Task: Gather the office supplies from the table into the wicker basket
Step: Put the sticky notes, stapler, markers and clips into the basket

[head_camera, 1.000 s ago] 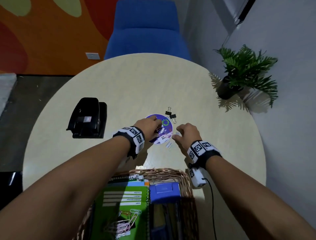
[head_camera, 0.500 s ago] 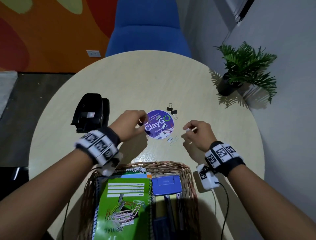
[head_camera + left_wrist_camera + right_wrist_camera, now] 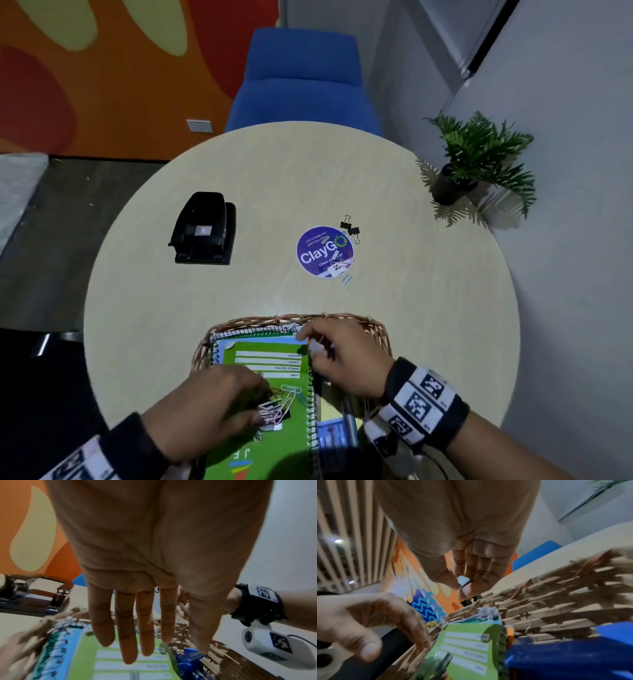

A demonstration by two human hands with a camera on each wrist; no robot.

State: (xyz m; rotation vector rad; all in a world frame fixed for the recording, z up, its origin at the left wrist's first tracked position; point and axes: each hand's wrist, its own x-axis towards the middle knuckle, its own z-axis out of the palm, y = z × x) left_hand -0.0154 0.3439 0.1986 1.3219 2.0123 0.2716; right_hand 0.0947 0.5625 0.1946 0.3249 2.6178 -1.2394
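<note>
The wicker basket (image 3: 260,322) sits at the table's near edge and holds a green spiral notebook (image 3: 267,363) with a pile of paper clips (image 3: 281,404) on its cover. My left hand (image 3: 255,399) hovers over that pile; its fingers (image 3: 128,642) are straight and hold nothing. My right hand (image 3: 313,346) is above the basket's far right part, where thumb and forefinger pinch a small white clip (image 3: 463,580). On the table lie a black hole punch (image 3: 203,229), two black binder clips (image 3: 349,228) and loose paper clips (image 3: 349,279).
A round purple ClayGo sticker (image 3: 323,251) is stuck on the table's middle. A potted plant (image 3: 479,161) stands at the far right edge, and a blue chair (image 3: 301,78) is behind the table. A blue box (image 3: 332,435) and a pen (image 3: 349,418) lie in the basket.
Both hands have drawn back from the sticker to above the basket. The left hand's fingers have straightened out. The right hand still pinches the small white clip.
</note>
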